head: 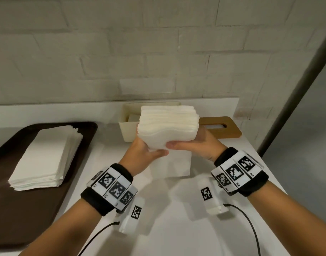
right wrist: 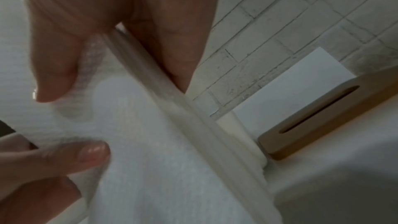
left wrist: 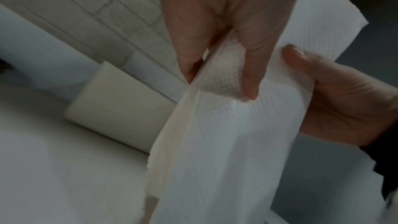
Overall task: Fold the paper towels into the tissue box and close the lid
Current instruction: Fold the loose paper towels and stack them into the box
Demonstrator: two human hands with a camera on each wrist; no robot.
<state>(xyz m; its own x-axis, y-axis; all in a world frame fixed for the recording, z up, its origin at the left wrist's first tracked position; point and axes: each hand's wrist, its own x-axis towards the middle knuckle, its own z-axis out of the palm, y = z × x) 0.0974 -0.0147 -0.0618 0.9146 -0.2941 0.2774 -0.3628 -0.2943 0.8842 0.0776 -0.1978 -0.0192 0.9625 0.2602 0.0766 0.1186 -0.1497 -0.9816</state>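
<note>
I hold a thick folded stack of white paper towels (head: 168, 124) between both hands, lifted just in front of the open cream tissue box (head: 125, 126). My left hand (head: 147, 145) grips its left end, thumb on the near face and fingers behind. My right hand (head: 189, 143) grips the right end the same way. In the left wrist view my left hand (left wrist: 217, 81) pinches the towels (left wrist: 226, 142). In the right wrist view my right hand (right wrist: 112, 89) pinches the towels (right wrist: 146, 151). The wooden slotted lid (head: 223, 127) lies flat to the right of the box.
A dark brown tray (head: 14, 209) at the left holds another stack of paper towels (head: 45, 157). A single loose sheet (head: 171, 166) lies on the white table below my hands. A brick wall stands right behind the box. Cables trail from both wrists.
</note>
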